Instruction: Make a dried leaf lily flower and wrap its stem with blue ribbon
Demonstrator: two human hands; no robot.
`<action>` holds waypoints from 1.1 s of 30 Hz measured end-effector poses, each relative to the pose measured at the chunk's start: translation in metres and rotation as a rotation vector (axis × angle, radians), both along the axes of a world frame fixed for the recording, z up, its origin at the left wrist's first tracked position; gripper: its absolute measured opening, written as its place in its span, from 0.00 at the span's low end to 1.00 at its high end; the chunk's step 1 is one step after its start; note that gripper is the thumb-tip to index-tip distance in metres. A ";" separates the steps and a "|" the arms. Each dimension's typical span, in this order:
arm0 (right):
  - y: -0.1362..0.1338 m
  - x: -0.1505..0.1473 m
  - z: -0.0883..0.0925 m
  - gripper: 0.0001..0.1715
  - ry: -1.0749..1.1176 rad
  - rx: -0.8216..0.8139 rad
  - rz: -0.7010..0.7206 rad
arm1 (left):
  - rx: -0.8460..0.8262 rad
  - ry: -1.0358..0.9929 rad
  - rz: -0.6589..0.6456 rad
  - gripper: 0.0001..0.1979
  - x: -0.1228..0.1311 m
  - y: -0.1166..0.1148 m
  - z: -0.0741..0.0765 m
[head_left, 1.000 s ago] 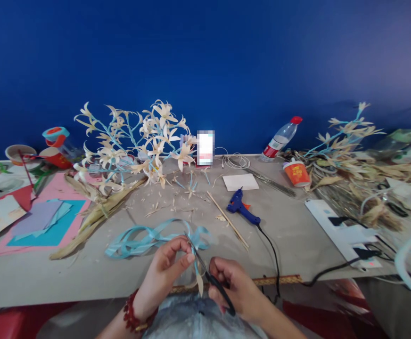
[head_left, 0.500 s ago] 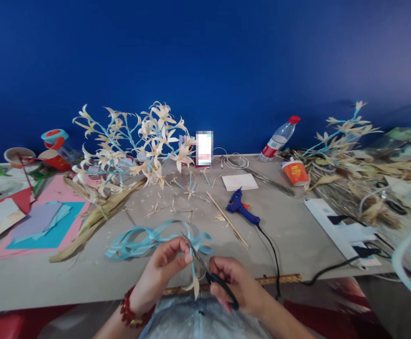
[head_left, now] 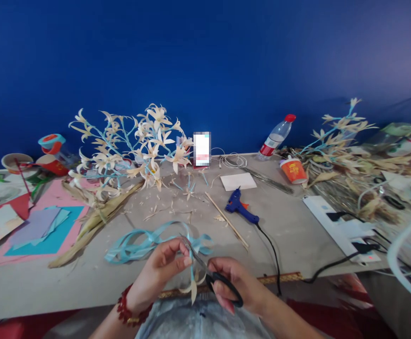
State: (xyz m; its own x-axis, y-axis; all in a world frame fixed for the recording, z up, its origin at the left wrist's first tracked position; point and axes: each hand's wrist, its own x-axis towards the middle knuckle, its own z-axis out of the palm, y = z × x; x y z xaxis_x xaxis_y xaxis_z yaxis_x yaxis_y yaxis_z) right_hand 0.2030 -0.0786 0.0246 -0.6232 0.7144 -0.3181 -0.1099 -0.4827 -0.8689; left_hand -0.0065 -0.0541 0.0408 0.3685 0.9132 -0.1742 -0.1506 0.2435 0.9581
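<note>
My left hand (head_left: 161,266) pinches the blue-wrapped stem of a small flower (head_left: 193,291), whose pale, husk-like petals hang downward. From the same fingertips, light blue ribbon (head_left: 127,249) runs back to a loose, looped pile on the table. My right hand (head_left: 242,285) grips black-handled scissors (head_left: 231,288), its fingers through the loops. The blades point up and left and reach the ribbon just beside my left fingertips. Whether they touch the ribbon I cannot tell.
A blue glue gun (head_left: 241,207) lies beyond my right hand, near a thin stick (head_left: 226,221). Pale flower branches (head_left: 156,136) stand behind. Dried husks (head_left: 95,226) and coloured paper (head_left: 67,230) lie left. A power strip (head_left: 336,230) and tilted bottle (head_left: 276,136) are right.
The scissor handles have spread a little further apart, with the blades still at the ribbon. My left hand keeps its pinch. The whole view has shifted slightly.
</note>
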 end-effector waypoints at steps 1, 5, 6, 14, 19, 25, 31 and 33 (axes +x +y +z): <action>0.000 0.000 0.000 0.37 -0.007 -0.002 -0.010 | 0.000 0.003 -0.004 0.08 0.000 0.001 0.000; 0.001 0.001 0.000 0.37 0.007 -0.025 0.002 | -0.005 0.009 -0.009 0.08 0.001 0.002 0.001; 0.002 0.001 0.000 0.37 0.017 -0.024 0.014 | -0.007 0.008 -0.008 0.08 0.001 0.002 0.001; 0.004 -0.002 -0.004 0.35 0.005 0.011 -0.020 | -0.034 0.005 0.008 0.08 -0.002 0.002 -0.002; 0.005 -0.003 -0.010 0.36 -0.002 0.018 -0.023 | -0.058 0.006 0.013 0.08 -0.002 0.005 -0.007; 0.009 -0.004 -0.007 0.38 0.026 -0.011 0.004 | -0.053 -0.014 -0.025 0.08 0.000 0.005 -0.003; 0.007 -0.006 -0.005 0.37 0.003 0.002 -0.042 | -0.069 -0.007 -0.001 0.08 -0.001 0.003 -0.006; 0.006 -0.006 -0.005 0.35 -0.005 0.004 -0.080 | -0.066 -0.003 0.014 0.08 -0.002 0.003 -0.008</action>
